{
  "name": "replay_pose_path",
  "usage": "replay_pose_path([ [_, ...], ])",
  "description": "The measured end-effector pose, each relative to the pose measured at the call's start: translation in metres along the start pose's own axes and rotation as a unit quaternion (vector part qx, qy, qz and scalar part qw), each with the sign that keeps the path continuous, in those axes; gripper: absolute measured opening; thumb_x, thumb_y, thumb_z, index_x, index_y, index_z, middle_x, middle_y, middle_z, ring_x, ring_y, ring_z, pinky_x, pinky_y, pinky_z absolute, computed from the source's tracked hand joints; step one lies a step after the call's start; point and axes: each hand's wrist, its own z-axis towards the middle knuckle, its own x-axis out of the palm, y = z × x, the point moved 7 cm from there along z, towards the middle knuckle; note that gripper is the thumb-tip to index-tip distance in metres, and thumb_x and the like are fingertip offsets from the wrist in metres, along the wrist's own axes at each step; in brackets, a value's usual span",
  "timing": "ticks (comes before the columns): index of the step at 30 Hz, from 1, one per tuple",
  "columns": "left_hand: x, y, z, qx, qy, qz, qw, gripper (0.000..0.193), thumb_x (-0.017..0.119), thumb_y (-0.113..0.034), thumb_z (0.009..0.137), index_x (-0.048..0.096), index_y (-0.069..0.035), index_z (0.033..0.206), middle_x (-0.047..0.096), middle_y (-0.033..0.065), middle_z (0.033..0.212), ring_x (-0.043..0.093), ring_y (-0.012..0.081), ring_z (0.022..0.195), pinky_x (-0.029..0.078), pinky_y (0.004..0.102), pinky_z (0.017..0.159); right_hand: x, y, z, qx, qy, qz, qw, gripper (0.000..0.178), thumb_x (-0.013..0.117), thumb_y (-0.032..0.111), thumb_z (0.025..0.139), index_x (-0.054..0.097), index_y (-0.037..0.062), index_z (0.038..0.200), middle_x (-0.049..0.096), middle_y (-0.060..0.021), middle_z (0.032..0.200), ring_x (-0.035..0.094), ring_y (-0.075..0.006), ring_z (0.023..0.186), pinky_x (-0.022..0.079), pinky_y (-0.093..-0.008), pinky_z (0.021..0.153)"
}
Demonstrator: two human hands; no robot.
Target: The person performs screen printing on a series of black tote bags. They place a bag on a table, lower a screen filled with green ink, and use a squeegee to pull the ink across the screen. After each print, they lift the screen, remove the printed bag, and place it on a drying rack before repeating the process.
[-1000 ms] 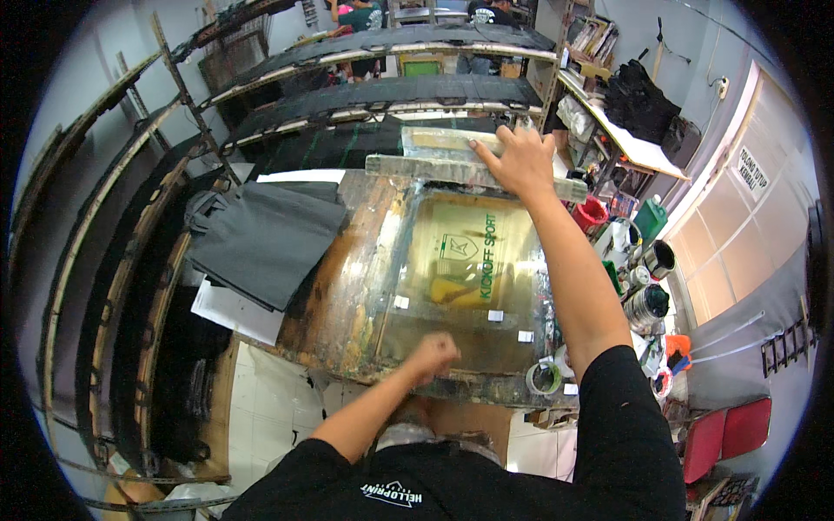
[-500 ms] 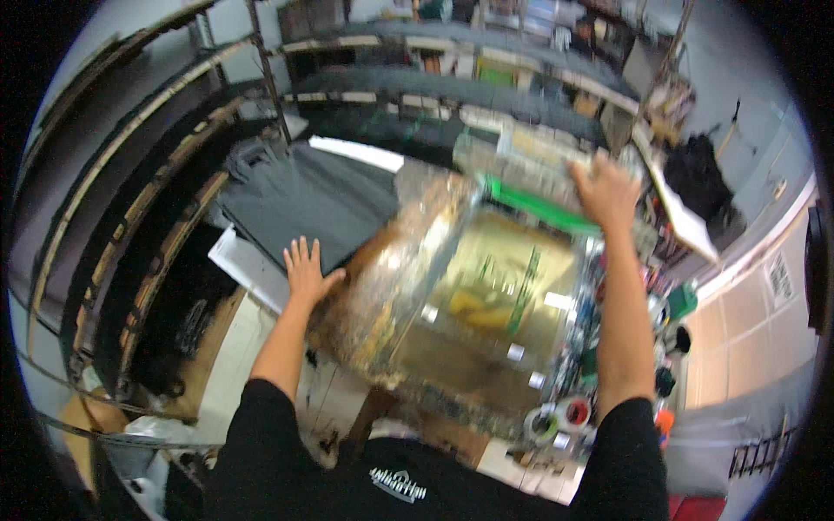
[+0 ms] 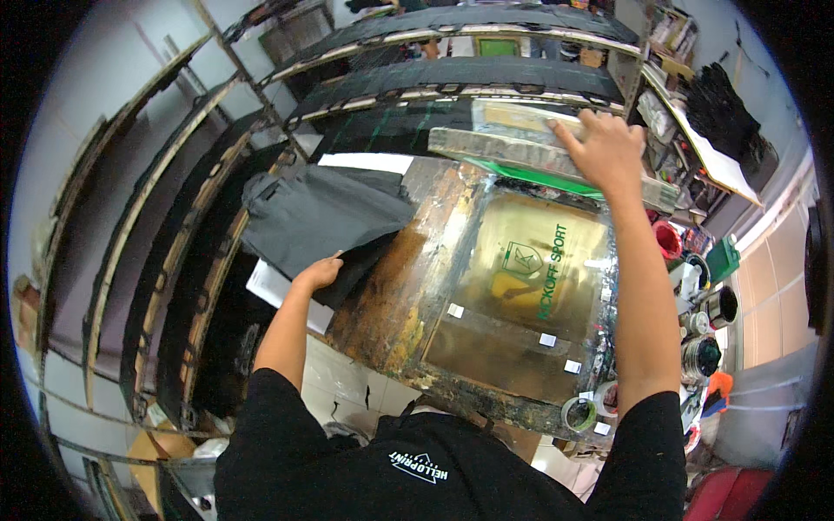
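Note:
My left hand is closed at the near edge of a dark grey cloth piece, looking like a garment, with the fingertips pinching its edge. Part of the cloth's near corner hangs in dark folds beside the fingers. At the far side of the bench my right hand is bent over a tilted printing screen frame, thumb stretched to the left. A green strip shows along the frame's lower edge. In front of it lies a shiny gold-brown printing board bearing a green emblem and green lettering.
The stained wooden bench carries the board. White boards stick out under the cloth. Racks with dark cloth stand behind and at left. Ink pots and jars crowd the right edge; tape rolls lie at the near corner.
My left hand has gone from spread flat above the cloth's near edge to pinching that edge. My right hand stays at the frame. The whole view has shifted slightly.

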Motion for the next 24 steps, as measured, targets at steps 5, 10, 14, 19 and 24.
replay_pose_path([
  [5, 0.004, -0.219, -0.029, 0.063, 0.100, 0.293, 0.949, 0.066, 0.032, -0.031, 0.107, 0.027, -0.012, 0.170, 0.029, 0.0186, 0.174, 0.038, 0.0497, 0.153, 0.021, 0.0735, 0.122, 0.003, -0.022, 0.001, 0.014, 0.006, -0.046, 0.999, 0.076, 0.045, 0.078, 0.098, 0.078, 0.0103, 0.110, 0.078, -0.0137, 0.101, 0.070, -0.0294, 0.104, 0.044, -0.0525, 0.091],
  [10, 0.184, -0.328, 0.036, 0.050, 0.182, 0.103, 0.977, 0.074, 0.030, -0.051, 0.109, 0.021, -0.013, 0.172, 0.020, 0.0224, 0.176, 0.023, 0.0532, 0.158, 0.009, 0.0751, 0.125, 0.003, -0.012, 0.012, 0.006, -0.017, -0.015, 1.000, 0.075, 0.047, 0.078, 0.098, 0.079, 0.0109, 0.108, 0.078, -0.0143, 0.101, 0.070, -0.0292, 0.106, 0.043, -0.0508, 0.089],
  [14, 0.227, -0.463, -0.012, 0.171, 0.076, 0.042, 0.982, 0.075, 0.032, -0.063, 0.109, 0.032, -0.018, 0.169, 0.026, 0.0204, 0.175, 0.022, 0.0512, 0.159, 0.010, 0.0786, 0.122, 0.006, -0.028, 0.005, 0.000, -0.022, -0.032, 0.999, 0.076, 0.048, 0.079, 0.096, 0.079, 0.0103, 0.109, 0.078, -0.0155, 0.102, 0.070, -0.0317, 0.104, 0.042, -0.0506, 0.088],
  [19, 0.253, -0.418, -0.015, 0.337, -0.143, 0.102, 0.925, 0.065, 0.038, -0.056, 0.111, 0.037, -0.025, 0.167, 0.026, 0.0144, 0.176, 0.018, 0.0475, 0.161, 0.010, 0.0844, 0.117, 0.010, -0.022, 0.000, -0.016, -0.039, -0.025, 0.999, 0.074, 0.050, 0.077, 0.096, 0.080, 0.0095, 0.106, 0.078, -0.0156, 0.096, 0.072, -0.0338, 0.099, 0.043, -0.0534, 0.088],
  [24, 0.258, -0.490, -0.004, 0.399, -0.110, 0.070, 0.907, 0.054, 0.040, -0.045, 0.113, 0.044, -0.028, 0.163, 0.027, 0.0118, 0.175, 0.021, 0.0456, 0.161, 0.009, 0.0820, 0.120, 0.011, -0.027, 0.012, -0.024, -0.067, -0.006, 0.997, 0.072, 0.051, 0.074, 0.098, 0.080, 0.0077, 0.101, 0.078, -0.0163, 0.095, 0.074, -0.0347, 0.098, 0.044, -0.0573, 0.089],
])
